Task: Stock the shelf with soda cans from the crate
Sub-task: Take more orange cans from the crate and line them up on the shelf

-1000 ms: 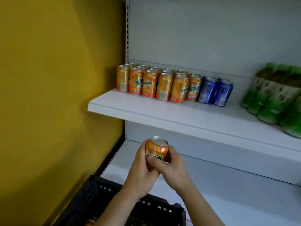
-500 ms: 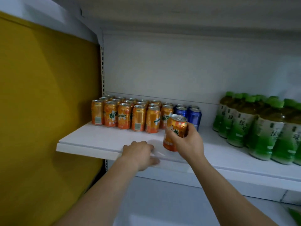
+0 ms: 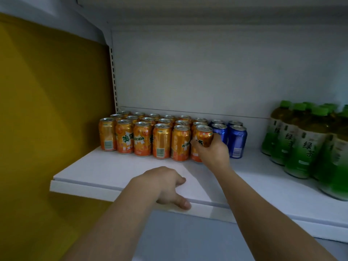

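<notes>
**Orange can reaches the front row on the shelf**

Half a second back the right hand (image 3: 213,154) held the orange can (image 3: 204,136) out over the open front part of the shelf (image 3: 120,172); now it has carried the can in to the right end of the front row of orange cans (image 3: 143,138), just beside the blue cans (image 3: 237,141). View has closed in on the shelf.

Right hand: fingers curled round the lower body of the can, thumb on the left side, silver top and upper label showing above the grip. Can leans slightly to the left. Its base is hidden behind the hand, so whether it rests on the shelf cannot be told. It sits against or just in front of the last orange can of the row; contact not clear.

Left hand (image 3: 165,185): lies on the front lip of the shelf, fingers bent down onto the white surface, thumb hooked over the front edge. Holds nothing else.

Orange cans stand upright in rows running back to the rear panel, packed close. Blue cans stand upright right of them, two in front and two behind. Well apart to the right, green tea bottles (image 3: 303,146) with green caps stand in a cluster on the same shelf. Yellow wall (image 3: 47,110) flanks the shelf on the left.
</notes>
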The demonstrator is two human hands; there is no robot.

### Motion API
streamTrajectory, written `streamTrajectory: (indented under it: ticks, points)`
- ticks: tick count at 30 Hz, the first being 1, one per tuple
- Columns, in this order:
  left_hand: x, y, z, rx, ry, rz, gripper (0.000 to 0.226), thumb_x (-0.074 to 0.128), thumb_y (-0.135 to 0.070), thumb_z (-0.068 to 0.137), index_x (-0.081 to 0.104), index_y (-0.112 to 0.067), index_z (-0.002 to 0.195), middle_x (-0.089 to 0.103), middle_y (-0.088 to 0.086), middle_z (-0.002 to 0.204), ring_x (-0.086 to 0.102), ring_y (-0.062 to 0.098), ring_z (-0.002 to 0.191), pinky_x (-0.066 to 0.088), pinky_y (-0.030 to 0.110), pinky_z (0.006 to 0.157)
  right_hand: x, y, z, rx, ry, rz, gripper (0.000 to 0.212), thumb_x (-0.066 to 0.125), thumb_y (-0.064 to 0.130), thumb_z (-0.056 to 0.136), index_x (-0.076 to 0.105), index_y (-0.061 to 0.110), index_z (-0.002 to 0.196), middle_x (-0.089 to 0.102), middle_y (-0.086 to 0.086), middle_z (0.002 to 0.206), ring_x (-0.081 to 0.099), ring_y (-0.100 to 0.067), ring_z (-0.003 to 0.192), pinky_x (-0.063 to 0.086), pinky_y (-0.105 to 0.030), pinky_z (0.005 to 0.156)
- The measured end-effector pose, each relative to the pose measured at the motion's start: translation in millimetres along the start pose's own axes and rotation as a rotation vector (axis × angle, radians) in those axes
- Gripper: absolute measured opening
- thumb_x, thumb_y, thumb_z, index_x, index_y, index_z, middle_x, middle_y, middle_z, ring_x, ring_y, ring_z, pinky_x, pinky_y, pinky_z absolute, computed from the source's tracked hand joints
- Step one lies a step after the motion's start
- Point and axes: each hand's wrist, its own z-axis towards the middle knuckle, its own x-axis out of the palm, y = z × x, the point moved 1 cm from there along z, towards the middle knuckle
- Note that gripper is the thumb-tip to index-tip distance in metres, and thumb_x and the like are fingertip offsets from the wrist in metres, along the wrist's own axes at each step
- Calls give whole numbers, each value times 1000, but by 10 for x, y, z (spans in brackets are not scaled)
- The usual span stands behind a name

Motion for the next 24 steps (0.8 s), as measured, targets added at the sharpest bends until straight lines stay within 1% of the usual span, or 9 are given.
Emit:
streamTrajectory:
  ticks: [3, 6, 10, 13, 16, 18, 20, 22, 24]
  points:
    - [-22, 19, 44, 18, 0, 13, 95, 66, -76, 73, 35, -32, 153, 39, -5, 156, 39, 22, 139, 40, 42, 109, 77, -56, -14, -34, -6, -34, 62, 72, 53, 82, 52, 14, 125, 67, -7, 115, 65, -28, 103, 45, -30, 75]
    - [-21, 31, 72, 17, 2, 17, 92, 66, -76, 73, 39, -33, 150, 47, -6, 148, 46, 22, 131, 44, 41, 104, 114, -103, -53, -62, -7, -56, 65, 72, 53, 82, 49, 16, 130, 67, -5, 117, 65, -27, 105, 50, -33, 77]
    - [4, 33, 34, 16, -34, 37, 91, 62, -77, 75, 36, -36, 152, 40, -6, 156, 42, 24, 137, 41, 40, 105, 136, -115, -117, -45, 34, -147, 64, 73, 44, 84, 45, 12, 133, 66, -8, 117, 64, -30, 105, 54, -39, 82]
    - [73, 39, -13, -4, -38, 36, 88, 57, -79, 77, 34, -39, 152, 34, -3, 160, 38, 27, 140, 40, 45, 108, 117, -144, -219, -39, 57, -250, 49, 70, 32, 88, 49, 9, 126, 67, -13, 115, 64, -32, 101, 55, -40, 82]
    - [154, 44, -89, -15, -69, 20, 75, 51, -76, 84, 38, -37, 147, 35, 0, 158, 33, 29, 142, 32, 58, 110, 16, -135, -437, -113, 44, -384, 32, 59, 19, 93, 53, 10, 123, 66, -12, 114, 63, -30, 99, 54, -38, 82]
    - [303, 10, -161, -21, -151, 0, 69, 44, -71, 91, 31, -41, 152, 23, -2, 163, 18, 27, 150, 16, 64, 115, -67, -93, -641, -180, 24, -453, 30, 57, 16, 94, 57, 10, 124, 65, -11, 116, 60, -29, 104, 51, -37, 85]
    - [544, -28, -236, -22, -310, -22, 64, 35, -66, 96, 24, -41, 154, 15, -3, 167, 7, 22, 153, 2, 60, 119, -111, -60, -905, -235, 12, -483, 30, 54, 14, 95, 61, 8, 123, 65, -12, 115, 57, -29, 106, 49, -37, 86]
    - [767, -19, -299, 7, -480, -65, 56, 35, -57, 101, 29, -38, 154, 19, -3, 166, 8, 18, 153, -2, 48, 123, -124, -43, -1205, -296, -17, -442, 29, 54, 14, 94, 66, 7, 120, 69, -11, 111, 59, -30, 106, 51, -38, 85]
    - [910, 9, -387, 109, -635, -235, 45, 44, -43, 103, 45, -35, 147, 32, -4, 161, 18, 14, 151, 1, 37, 123, -100, -26, -1528, -413, -47, -335, 23, 57, 11, 91, 73, 8, 107, 73, -7, 102, 64, -26, 99, 54, -37, 82]
